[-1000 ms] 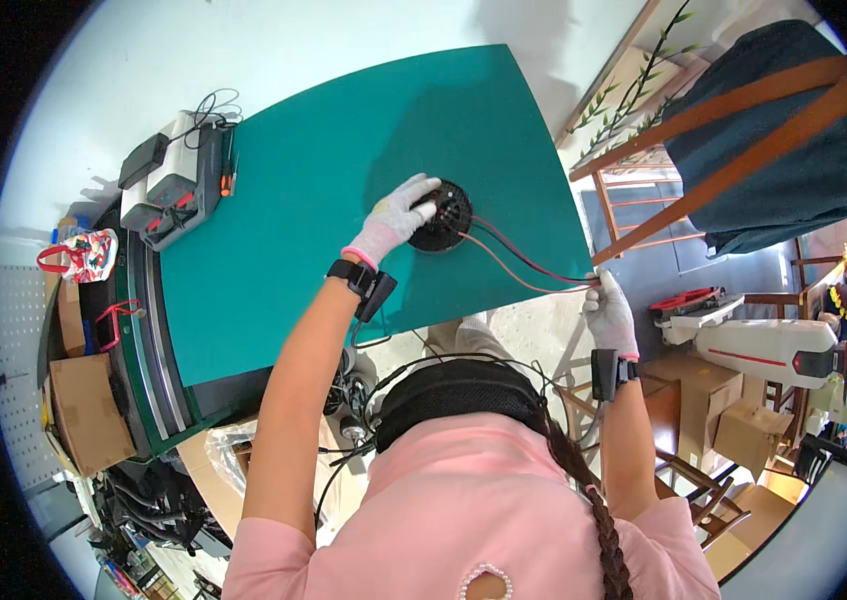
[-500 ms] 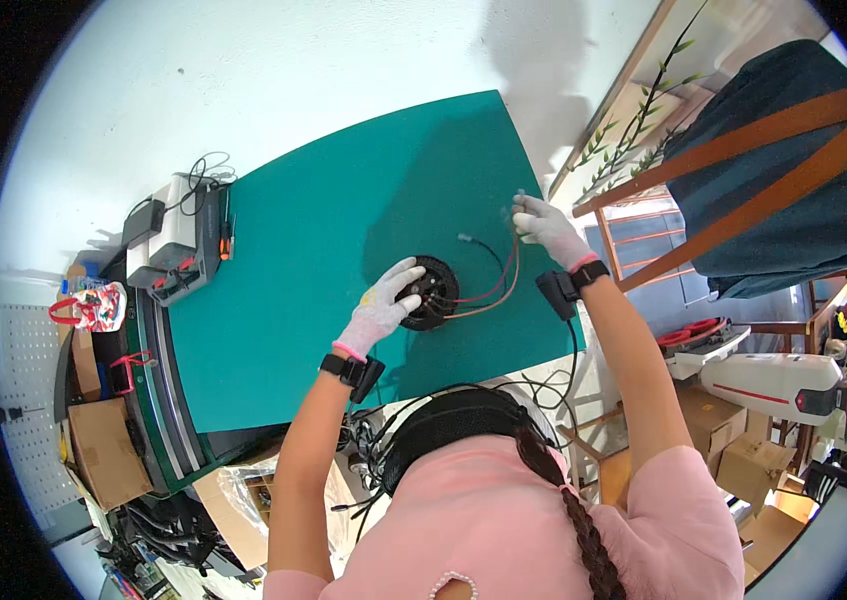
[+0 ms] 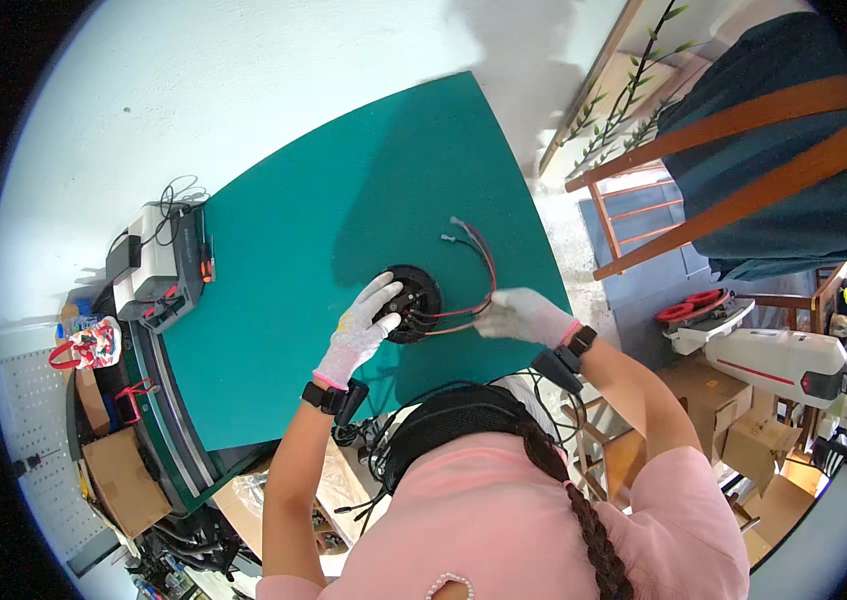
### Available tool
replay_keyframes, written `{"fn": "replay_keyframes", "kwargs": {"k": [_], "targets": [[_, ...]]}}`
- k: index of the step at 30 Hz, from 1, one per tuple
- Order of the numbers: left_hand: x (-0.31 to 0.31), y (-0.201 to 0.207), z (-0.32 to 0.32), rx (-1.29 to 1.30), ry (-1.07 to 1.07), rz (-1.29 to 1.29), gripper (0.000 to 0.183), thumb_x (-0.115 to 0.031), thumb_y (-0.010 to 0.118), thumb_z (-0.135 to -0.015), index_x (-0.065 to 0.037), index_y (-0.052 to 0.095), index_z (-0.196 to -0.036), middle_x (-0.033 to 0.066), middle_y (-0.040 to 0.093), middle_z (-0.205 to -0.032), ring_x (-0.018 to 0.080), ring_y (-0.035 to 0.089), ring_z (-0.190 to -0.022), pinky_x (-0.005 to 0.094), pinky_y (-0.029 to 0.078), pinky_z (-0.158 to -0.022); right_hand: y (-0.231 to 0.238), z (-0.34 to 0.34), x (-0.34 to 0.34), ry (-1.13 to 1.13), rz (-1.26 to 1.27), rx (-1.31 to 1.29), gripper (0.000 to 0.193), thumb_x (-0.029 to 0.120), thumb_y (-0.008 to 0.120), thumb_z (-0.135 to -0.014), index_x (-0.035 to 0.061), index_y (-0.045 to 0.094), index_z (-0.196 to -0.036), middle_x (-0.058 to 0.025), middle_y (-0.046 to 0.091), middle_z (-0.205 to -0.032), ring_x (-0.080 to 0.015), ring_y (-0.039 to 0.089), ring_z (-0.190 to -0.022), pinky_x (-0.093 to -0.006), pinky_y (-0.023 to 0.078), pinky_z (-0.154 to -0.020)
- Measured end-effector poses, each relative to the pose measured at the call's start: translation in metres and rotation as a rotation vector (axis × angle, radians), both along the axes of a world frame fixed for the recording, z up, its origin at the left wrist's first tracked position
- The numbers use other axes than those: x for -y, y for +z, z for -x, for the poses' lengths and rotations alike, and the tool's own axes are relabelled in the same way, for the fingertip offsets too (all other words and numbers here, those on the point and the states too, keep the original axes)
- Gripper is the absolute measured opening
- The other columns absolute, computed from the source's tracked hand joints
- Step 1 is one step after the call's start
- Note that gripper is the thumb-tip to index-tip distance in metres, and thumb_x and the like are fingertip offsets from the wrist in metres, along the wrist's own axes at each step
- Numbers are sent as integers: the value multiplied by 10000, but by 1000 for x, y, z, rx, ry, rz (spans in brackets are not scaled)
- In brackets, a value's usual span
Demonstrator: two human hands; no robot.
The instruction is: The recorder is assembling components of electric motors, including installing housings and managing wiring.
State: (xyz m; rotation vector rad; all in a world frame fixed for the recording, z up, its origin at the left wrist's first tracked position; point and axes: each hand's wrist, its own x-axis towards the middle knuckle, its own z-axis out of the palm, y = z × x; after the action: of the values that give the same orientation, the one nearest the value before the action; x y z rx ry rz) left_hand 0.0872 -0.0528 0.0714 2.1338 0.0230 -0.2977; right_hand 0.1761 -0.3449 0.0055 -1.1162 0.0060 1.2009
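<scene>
A small black wheel-like part (image 3: 425,290) with a ribbed rim and a hub lies on the green table mat (image 3: 284,270). My left hand (image 3: 359,327), in a white glove, is closed on the left side of its rim, fingers across the hub. Thin red and dark wires (image 3: 493,280) come out of the wheel's right side and curve away to loose connectors (image 3: 456,222) lying on the mat. My right hand (image 3: 524,318), also gloved and a little blurred, is right of the wheel; a tan wire (image 3: 456,329) runs from the wheel to its pinched fingertips.
A grey-and-white device (image 3: 162,265) with a black cable stands at the mat's left edge, with an orange-handled tool (image 3: 208,265) beside it. Black cables (image 3: 414,395) run along the near edge. A wooden chair (image 3: 634,225) with dark cloth stands at the right.
My right hand has come down and left from the mat's right edge, closer to the wheel. The red wire has been let go and now curls on the mat. My left hand stays on the wheel.
</scene>
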Motion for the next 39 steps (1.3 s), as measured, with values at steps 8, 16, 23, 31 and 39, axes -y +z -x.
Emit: {"fn": "replay_keyframes", "kwargs": {"k": [8,16,23,31,39], "targets": [[-11,17,-12,-7,-110,-65,384,-159,539,-866,-50,525,-1233,134,446,-1351,280,403,-1270,341,326,-1038,14,-38,-90,-212,-75,-185,158,35,433,-864,46,460,-1019,-33,527,-748,-127,519,-591,-284,462,-557],[-29,1,-50,386,-59,-783,359,-193,550,-854,-178,560,-1212,89,540,-1257,290,475,-1193,383,337,-1024,32,-52,-121,101,-60,19,243,46,384,-884,23,518,-1086,14,480,-736,-54,408,-567,-213,382,-521],[-41,-9,-53,156,-154,-663,255,-193,530,-856,-179,603,-1100,84,572,-874,299,543,-884,410,427,-795,19,-53,-134,232,19,379,235,98,427,-878,37,568,-1055,-60,567,-828,-160,573,-712,-311,489,-620],[-48,-21,-46,216,-89,-676,224,-203,520,-867,-183,615,-1069,85,571,-839,300,548,-843,412,438,-728,1,-39,-116,382,567,1080,343,310,490,-887,102,562,-1150,-167,565,-1068,-336,528,-1027,-398,429,-894],[-61,-31,10,183,-190,-847,205,-218,523,-867,-184,617,-1046,69,588,-779,276,582,-796,405,452,-691,0,-33,-121,337,614,1056,322,325,489,-889,115,602,-1105,-190,542,-1081,-375,524,-1028,-429,429,-894]]}}
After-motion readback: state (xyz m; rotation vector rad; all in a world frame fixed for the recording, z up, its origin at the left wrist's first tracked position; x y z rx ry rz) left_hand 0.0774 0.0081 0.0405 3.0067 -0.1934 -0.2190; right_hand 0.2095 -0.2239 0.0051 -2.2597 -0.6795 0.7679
